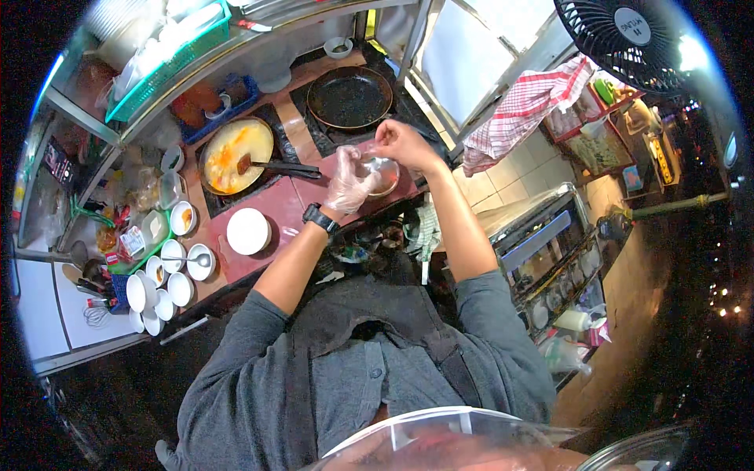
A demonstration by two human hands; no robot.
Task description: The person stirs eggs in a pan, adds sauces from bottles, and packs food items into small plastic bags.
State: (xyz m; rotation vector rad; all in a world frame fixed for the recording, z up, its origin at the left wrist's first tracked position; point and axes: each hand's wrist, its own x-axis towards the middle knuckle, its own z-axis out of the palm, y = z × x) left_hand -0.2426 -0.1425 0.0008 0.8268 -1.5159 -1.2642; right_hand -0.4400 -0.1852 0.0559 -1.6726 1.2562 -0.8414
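Note:
My left hand (349, 180), in a clear plastic glove, is closed round the side of a small shiny bowl (385, 177). Reddish bits show near the bowl's edge; the rest of its contents I cannot make out. Just above it, my bare right hand (404, 144) has its fingers pinched together; whatever they may hold is too small to see. To the left, a frying pan (236, 155) contains a pale yellow mixture with orange patches. A dark-handled spatula (275, 167) rests across that pan. Beyond my hands, a dark pan (349, 96) sits on another burner.
A white bowl (249, 231) stands on the reddish counter (302, 200). Farther left are several white bowls (181, 289), one with a spoon. A teal basket (169, 63) sits on the shelf above. A checked cloth (510, 122) and a black fan (628, 39) are at right.

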